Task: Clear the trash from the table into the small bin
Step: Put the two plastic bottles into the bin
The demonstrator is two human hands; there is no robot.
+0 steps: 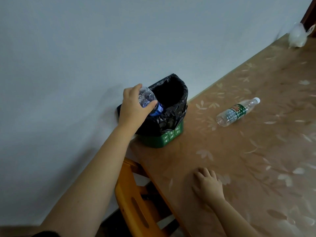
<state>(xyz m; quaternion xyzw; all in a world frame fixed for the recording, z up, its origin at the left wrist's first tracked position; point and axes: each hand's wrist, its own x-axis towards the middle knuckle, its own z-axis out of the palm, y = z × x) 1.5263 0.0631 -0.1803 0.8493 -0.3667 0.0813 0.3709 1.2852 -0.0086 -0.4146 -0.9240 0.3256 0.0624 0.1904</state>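
Observation:
A small green bin (168,137) lined with a black bag stands at the table's left end, near the wall. My left hand (132,108) grips a clear plastic bottle with a blue label (148,100) by its base and holds it tilted, neck down, over the bin's left rim. My right hand (207,184) rests flat on the tablecloth near the front edge, holding nothing. A second clear bottle with a green label and white cap (236,111) lies on its side to the right of the bin.
The table (256,159) wears a tan cloth with pale leaf prints and runs along a white wall. A crumpled clear plastic bag (298,35) sits at the far right end. An orange wooden chair (136,202) stands below the table's left end.

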